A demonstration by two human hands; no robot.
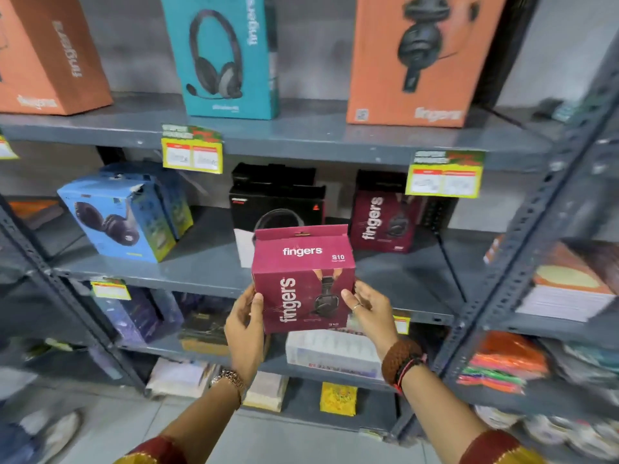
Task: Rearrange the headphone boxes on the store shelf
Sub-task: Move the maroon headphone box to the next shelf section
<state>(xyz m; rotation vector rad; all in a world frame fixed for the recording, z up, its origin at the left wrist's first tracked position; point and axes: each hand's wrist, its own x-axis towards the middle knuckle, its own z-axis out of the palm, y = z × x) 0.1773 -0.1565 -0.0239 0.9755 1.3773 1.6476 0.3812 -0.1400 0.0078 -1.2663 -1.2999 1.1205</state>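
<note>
A maroon headphone box (303,279) marked "fingers S10" is held upright in front of the middle shelf (207,262). My left hand (246,326) grips its left side and my right hand (368,311) grips its right side. On the middle shelf stand a blue headphone box (117,219) at the left, a black box (278,202) behind the held one, and a second maroon box (385,219) at the right. The top shelf (301,135) carries two orange boxes (50,55) (418,58) and a teal box (224,55).
Yellow price tags (192,155) (443,177) hang from the top shelf's front edge. Lower shelves hold dark boxes (140,313) and a white pack (331,349). A second rack at the right holds stacked notebooks (566,289) and bright packets (502,366). A grey upright post (536,222) divides the racks.
</note>
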